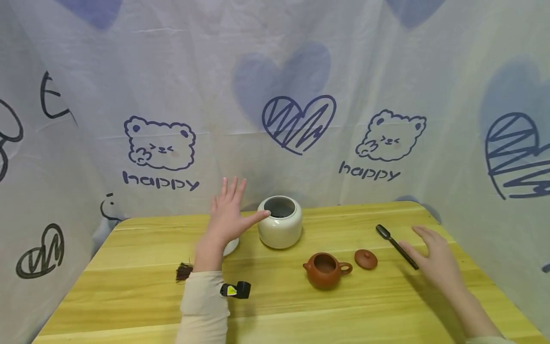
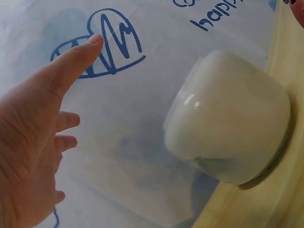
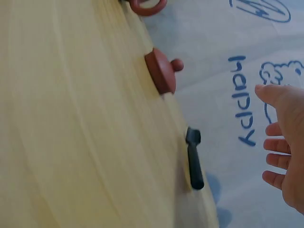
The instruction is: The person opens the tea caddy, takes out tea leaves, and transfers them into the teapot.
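My left hand, fingers spread and holding nothing, hovers just left of a white ceramic jar. The jar stands upright without a lid, and some dark contents show inside. In the left wrist view the thumb and jar are apart. My right hand is in the air at the right, beside a dark tea scoop that lies on the table. In the right wrist view nothing is between its fingers, and the scoop lies apart from them. A brown clay teapot sits lidless, its lid to its right.
A white round piece, partly hidden by my left hand, lies on the wooden table. Dark bristles poke out left of my left wrist. A printed cloth hangs behind the table and at its sides.
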Demonstrator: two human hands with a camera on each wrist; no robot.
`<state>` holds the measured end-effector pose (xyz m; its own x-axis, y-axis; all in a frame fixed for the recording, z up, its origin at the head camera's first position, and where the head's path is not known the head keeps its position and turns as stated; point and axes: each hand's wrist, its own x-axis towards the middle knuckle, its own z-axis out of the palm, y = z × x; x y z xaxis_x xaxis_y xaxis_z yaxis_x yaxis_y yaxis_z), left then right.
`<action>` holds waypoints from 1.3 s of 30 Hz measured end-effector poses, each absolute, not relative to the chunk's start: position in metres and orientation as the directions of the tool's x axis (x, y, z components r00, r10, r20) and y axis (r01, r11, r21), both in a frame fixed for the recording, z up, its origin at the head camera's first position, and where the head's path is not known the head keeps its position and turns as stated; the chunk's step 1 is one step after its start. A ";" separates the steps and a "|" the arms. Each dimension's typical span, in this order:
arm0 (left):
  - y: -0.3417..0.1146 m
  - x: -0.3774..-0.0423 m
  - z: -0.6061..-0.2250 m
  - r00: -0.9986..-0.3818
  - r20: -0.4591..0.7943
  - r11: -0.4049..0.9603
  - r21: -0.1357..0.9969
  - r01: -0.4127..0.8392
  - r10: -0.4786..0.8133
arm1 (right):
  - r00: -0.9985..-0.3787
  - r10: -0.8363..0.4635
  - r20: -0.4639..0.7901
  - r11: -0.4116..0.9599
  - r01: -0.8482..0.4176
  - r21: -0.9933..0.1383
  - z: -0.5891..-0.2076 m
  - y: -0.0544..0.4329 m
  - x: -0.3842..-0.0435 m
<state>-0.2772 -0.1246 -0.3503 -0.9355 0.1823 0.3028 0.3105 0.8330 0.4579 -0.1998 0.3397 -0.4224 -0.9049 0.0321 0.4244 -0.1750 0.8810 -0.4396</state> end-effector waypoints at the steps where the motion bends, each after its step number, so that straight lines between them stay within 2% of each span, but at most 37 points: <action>1: -0.122 -0.280 -0.354 -0.934 0.312 0.835 0.456 0.307 0.174 | -0.903 0.045 0.427 0.881 -0.166 -0.443 -0.424 0.343 -0.200; 7: -0.105 -0.291 -0.374 -0.928 0.347 0.848 0.444 0.291 0.137 | -0.904 0.120 0.410 0.872 -0.102 -0.480 -0.434 0.355 -0.203; 14: -0.097 -0.296 -0.394 -0.938 0.324 0.851 0.452 0.268 0.124 | -0.939 0.150 0.310 0.844 -0.041 -0.534 -0.441 0.358 -0.206; 23: -0.082 -0.305 -0.406 -0.946 0.284 0.854 0.441 0.276 0.159 | -0.953 0.152 0.263 0.874 0.005 -0.485 -0.449 0.363 -0.206; 39: -0.078 -0.311 -0.419 -0.955 0.258 0.839 0.480 0.256 0.144 | -0.976 0.125 0.177 0.912 0.043 -0.409 -0.455 0.362 -0.201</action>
